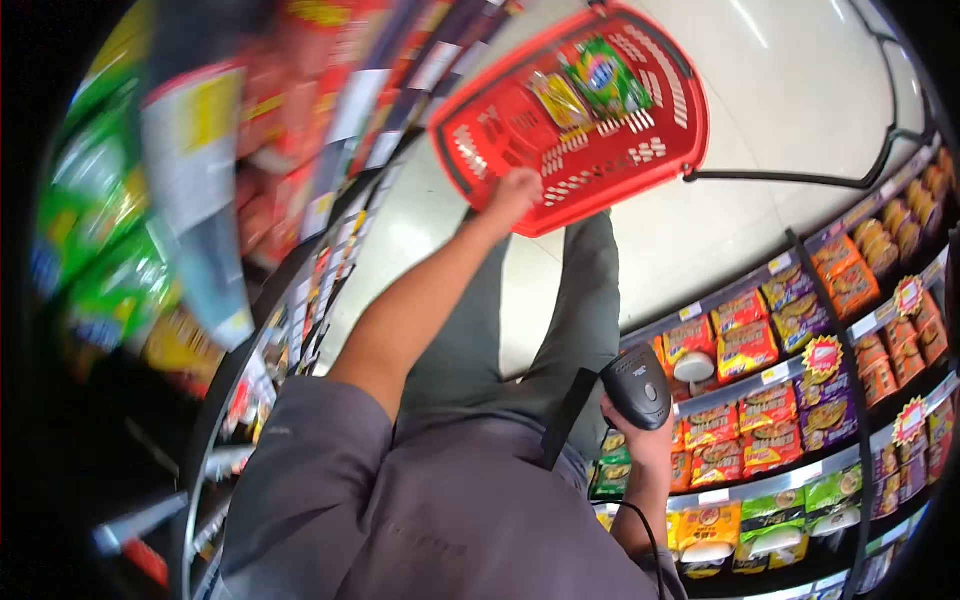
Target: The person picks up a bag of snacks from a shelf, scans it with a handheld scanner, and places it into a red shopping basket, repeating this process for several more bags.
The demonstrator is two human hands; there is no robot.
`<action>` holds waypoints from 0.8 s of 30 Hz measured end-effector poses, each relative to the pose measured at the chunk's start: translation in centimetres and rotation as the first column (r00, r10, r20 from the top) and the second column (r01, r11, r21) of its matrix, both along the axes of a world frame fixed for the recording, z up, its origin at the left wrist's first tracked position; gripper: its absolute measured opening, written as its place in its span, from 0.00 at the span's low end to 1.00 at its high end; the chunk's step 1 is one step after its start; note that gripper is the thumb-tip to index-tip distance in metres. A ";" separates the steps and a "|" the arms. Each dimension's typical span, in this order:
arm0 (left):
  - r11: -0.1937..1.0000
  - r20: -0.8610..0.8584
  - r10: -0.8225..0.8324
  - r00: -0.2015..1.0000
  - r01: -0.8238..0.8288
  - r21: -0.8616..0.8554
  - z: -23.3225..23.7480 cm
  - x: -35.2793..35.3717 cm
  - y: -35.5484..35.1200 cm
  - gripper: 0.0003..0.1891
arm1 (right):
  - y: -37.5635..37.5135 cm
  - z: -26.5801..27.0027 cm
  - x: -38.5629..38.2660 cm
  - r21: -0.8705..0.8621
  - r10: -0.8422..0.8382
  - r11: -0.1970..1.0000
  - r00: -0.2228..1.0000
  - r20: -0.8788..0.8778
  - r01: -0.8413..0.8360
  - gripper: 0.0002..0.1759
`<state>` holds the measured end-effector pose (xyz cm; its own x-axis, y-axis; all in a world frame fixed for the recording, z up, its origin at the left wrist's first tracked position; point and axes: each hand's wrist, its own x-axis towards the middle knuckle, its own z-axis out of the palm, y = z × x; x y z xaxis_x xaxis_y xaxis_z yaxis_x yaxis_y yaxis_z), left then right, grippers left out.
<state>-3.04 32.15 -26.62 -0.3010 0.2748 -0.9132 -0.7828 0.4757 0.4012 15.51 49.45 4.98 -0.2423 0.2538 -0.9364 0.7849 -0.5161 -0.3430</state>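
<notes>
While the right hand point(642, 432) grips a black handheld scanner point(637, 388), the left point(514, 192) is over the near edge of the red basket point(655, 190), too blurred to tell its grasp. Green point(610, 80) and yellow packets point(562, 103) lie inside the basket.

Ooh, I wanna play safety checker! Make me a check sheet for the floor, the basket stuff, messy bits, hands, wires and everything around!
Surface: pale floor, shiny
Things: red basket holding a green packet and a yellow packet
Clutter: white round thing by the shelf packets
Left hand: at the basket's rim; grip unclear
Right hand: holding a black scanner
Cables: black cord by the right arm
Surroundings: shelves on both sides, left ones blurry
</notes>
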 end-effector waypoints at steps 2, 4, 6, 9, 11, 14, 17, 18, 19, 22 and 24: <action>1.000 -0.028 0.001 1.000 -0.002 -0.025 8.0 -0.3 0.1 0.16 | 0.6 2.2 0.6 0.021 0.022 1.000 0.996 -0.081 -0.020 0.17; 1.000 -0.124 0.014 0.992 -0.013 0.012 15.3 -1.3 0.2 0.17 | 1.5 4.8 -0.2 0.064 0.030 0.998 0.993 -0.114 -0.023 0.15; 0.998 -0.215 0.051 0.975 -0.042 0.047 21.6 -3.2 0.2 0.17 | 2.7 7.3 -1.2 0.150 0.057 0.988 0.987 -0.147 -0.035 0.16; 0.958 -0.460 0.272 0.845 -0.195 0.208 29.4 -5.8 -0.9 0.14 | 4.3 10.0 -2.4 0.224 0.195 0.964 0.958 -0.213 -0.146 0.10; 0.930 -0.671 0.368 0.644 -0.247 0.273 33.6 -8.2 -2.0 0.11 | 5.1 11.7 -3.3 0.279 0.272 0.940 0.926 -0.261 -0.197 0.09; 0.913 -0.930 0.331 0.160 -0.302 0.272 38.8 -12.5 -5.0 0.11 | 5.5 13.4 -4.8 0.374 0.314 0.908 0.897 -0.311 -0.189 0.08; 0.840 -0.955 0.241 0.173 -0.530 0.116 40.7 -17.4 -9.8 0.23 | 5.5 15.2 -6.1 0.405 0.363 0.890 0.862 -0.354 -0.208 0.08; 0.855 -0.925 0.283 0.254 -0.503 0.123 39.0 -19.0 -12.2 0.26 | 5.4 15.6 -6.4 0.426 0.375 0.880 0.856 -0.356 -0.208 0.08; 0.803 -0.946 -0.017 0.324 -0.559 -0.206 38.1 -21.0 -13.2 0.25 | 5.3 15.9 -6.6 0.439 0.410 0.866 0.841 -0.353 -0.238 0.08; 0.149 -0.198 -0.949 0.247 -0.202 -0.968 36.1 -22.5 -16.5 0.25 | 4.5 16.6 -6.8 0.466 0.472 0.836 0.814 -0.338 -0.291 0.09; 0.358 -0.410 -0.867 0.283 -0.218 -0.908 35.7 -23.5 -16.7 0.25 | 3.9 17.0 -7.0 0.514 0.533 0.797 0.771 -0.349 -0.319 0.11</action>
